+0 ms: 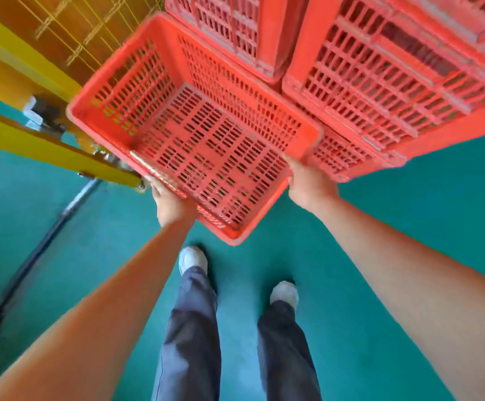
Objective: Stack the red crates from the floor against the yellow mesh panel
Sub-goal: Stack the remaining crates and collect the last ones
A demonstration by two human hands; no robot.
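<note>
**One More Crate Headed for the Stack**

A person's left hand [171,204] and right hand [307,183] grip the near rim of an empty red crate [195,131], held off the floor [380,227] just beside the yellow mesh panel [85,33]. Stacked crates [394,76] already stand near the panel; this one is apparently not yet placed.

Single head-worn wide-angle view, looking steeply down and forward past both outstretched arms. Near: the held red crate [195,131] fills the upper centre; green floor [380,227] and own feet sit below. No second view.
</note>
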